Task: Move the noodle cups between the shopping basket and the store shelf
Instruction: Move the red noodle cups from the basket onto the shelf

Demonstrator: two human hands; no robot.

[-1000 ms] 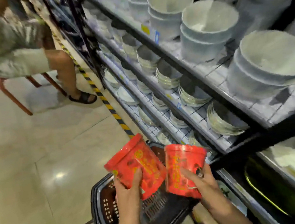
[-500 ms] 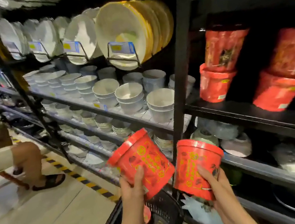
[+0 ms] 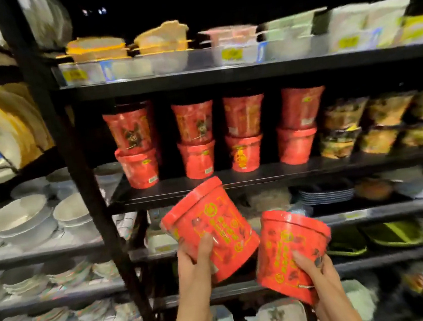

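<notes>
Both hands are now raising tilted noodle cups before the dark store shelf [image 3: 234, 181]: left hand [image 3: 193, 261] fingers gripping one noodle cup [image 3: 210, 227], right hand [image 3: 317, 272] fingers gripping another noodle cup [image 3: 288, 252]; shopping basket is sitting out of view.

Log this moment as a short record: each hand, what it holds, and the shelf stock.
left hand: grips a tilted red noodle cup
right hand: grips a second red cup, lower
shelf: four stacks of red cups, two high
free space: front edge of shelf bare
basket: not in view
</notes>
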